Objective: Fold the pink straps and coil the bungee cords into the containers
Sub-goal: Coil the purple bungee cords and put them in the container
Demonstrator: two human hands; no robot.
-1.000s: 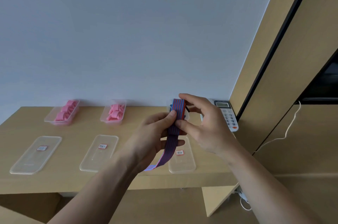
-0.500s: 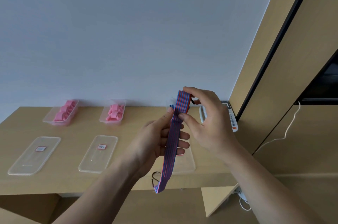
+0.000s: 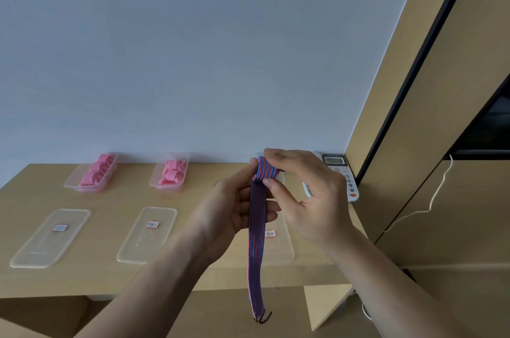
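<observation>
**Head view: coiling of the bungee cord, first turn.** A flat, blue-and-red striped elastic bungee cord (image 3: 257, 230) is held in the air above the front of the pale wooden tabletop (image 3: 116, 199). The right hand (image 3: 311, 199) pinches the cord's folded upper end between thumb and forefinger. The left hand (image 3: 231, 210) presses its thumb on the same fold, with its fingers curled behind the hanging strip. The rest of the cord hangs straight down past the tabletop edge and ends in a dark wire hook (image 3: 263, 318).

By the wall stand a clear plastic left container (image 3: 72, 185) and a like middle container (image 3: 155, 183), each holding folded pink straps (image 3: 172, 173). A third container behind the hands is mostly hidden. Three clear labelled lids lie nearer: the left lid (image 3: 41, 252), the middle lid (image 3: 138, 249) and the right lid (image 3: 281, 252). A white desk telephone (image 3: 338, 169) sits in the corner.

The straps appear stowed, and the step in hand is coiling, with most of the cord's length unwound. The next move probably calls for the left hand to feed the strip round the fold. The right hand would need to keep the core clamped, since the elastic may spring open and the hook may swing.
</observation>
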